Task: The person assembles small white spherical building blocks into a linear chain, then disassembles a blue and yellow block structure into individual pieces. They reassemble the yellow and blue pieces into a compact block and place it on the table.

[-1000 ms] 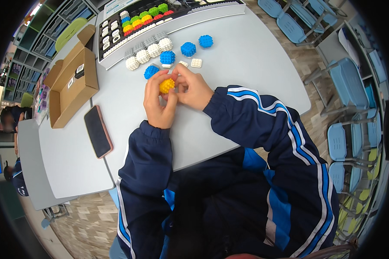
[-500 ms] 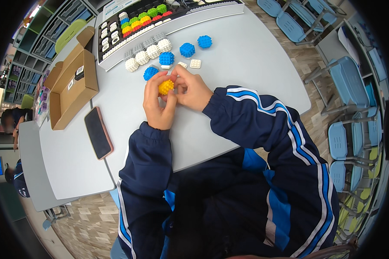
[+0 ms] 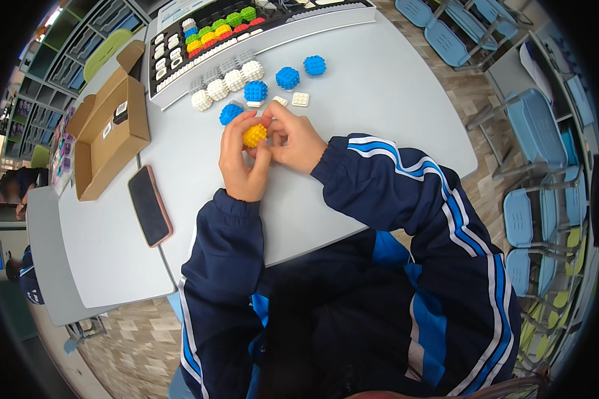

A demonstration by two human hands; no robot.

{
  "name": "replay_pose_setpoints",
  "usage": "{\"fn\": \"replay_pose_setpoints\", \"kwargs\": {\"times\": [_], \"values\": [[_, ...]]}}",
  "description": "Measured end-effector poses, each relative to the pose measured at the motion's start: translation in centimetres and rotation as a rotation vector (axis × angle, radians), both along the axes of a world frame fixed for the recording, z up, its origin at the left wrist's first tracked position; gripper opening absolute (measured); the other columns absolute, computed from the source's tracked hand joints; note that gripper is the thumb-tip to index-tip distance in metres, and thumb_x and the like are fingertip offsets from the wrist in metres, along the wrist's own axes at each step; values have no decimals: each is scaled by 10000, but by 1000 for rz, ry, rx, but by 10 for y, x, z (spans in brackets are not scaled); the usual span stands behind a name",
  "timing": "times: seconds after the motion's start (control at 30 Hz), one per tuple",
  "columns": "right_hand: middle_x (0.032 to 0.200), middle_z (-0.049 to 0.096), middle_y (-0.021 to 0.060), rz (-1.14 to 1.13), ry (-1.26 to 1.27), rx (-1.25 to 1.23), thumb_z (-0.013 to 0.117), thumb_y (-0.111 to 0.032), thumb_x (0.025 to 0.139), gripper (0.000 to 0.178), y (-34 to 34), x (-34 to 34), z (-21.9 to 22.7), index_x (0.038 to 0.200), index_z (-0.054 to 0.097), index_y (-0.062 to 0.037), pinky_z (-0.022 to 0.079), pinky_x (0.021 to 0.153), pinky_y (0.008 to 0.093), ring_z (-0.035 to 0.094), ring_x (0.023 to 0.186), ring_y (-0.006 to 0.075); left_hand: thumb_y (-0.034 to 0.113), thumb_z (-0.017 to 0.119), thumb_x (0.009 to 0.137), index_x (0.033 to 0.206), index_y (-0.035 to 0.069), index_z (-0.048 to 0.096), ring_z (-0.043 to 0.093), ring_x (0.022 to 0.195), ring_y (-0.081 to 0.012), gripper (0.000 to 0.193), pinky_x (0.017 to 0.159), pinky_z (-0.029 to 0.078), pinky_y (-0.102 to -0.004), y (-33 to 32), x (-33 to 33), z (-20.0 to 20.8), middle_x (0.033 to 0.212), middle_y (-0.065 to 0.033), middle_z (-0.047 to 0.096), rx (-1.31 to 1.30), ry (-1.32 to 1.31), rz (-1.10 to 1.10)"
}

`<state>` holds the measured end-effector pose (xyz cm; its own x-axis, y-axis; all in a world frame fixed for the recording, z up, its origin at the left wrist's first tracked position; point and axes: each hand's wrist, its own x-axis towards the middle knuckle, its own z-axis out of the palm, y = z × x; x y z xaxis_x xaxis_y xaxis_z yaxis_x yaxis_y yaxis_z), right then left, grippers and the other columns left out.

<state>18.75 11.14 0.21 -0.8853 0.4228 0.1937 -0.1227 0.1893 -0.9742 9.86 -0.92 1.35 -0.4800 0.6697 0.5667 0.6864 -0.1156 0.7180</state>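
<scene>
Between my two hands is a small yellow studded building-block ball (image 3: 254,136). My left hand (image 3: 241,159) curls around its left and near side, thumb and fingers closed on it. The fingers of my right hand (image 3: 295,139) pinch at its right side; what lies under those fingertips is hidden. Just beyond my left fingers sits a blue studded ball (image 3: 231,114). Another blue ball (image 3: 255,91) rests on a white base behind it. Small white square plates (image 3: 300,100) lie past my right knuckles.
A row of white studded balls (image 3: 235,80) stands before a large tray (image 3: 266,44) of coloured blocks. An opened cardboard box (image 3: 123,143) and a phone (image 3: 150,206) lie at left. Two more blue balls (image 3: 287,78) sit farther back. Blue chairs (image 3: 536,126) stand at right.
Almost nothing differs. The whole view has shifted very slightly; both hands keep the same hold on the yellow ball.
</scene>
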Motion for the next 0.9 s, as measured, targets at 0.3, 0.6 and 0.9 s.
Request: {"fn": "replay_pose_setpoints", "kwargs": {"times": [0.3, 0.6, 0.9], "values": [[750, 648, 84, -2, 16, -16, 681, -16, 788, 368, 1, 0, 0, 1057, 432, -56, 430, 517, 271, 563, 550, 105, -61, 554, 765, 1144, 19, 603, 593, 1115, -287, 391, 864, 489, -334, 2, -2, -1, 1237, -161, 593, 13, 31, -2], [768, 639, 78, 17, 1, 1, 668, -7, 808, 352, 0, 2, 3, 1057, 425, -57, 401, 508, 260, 496, 546, 79, -60, 557, 758, 1135, 20, 602, 603, 1082, -294, 388, 851, 487, -335, 1, -1, -1, 1217, -161, 604, 26, 14, 1], [793, 658, 85, 16, 19, 4, 673, -12, 802, 359, 0, 1, 1, 1047, 415, -58, 412, 517, 262, 502, 547, 85, -17, 570, 818, 1173, 46, 596, 587, 1113, -239, 362, 802, 472, -286, 0, -4, -4, 1257, -131, 595, 0, 51, 11]]}}
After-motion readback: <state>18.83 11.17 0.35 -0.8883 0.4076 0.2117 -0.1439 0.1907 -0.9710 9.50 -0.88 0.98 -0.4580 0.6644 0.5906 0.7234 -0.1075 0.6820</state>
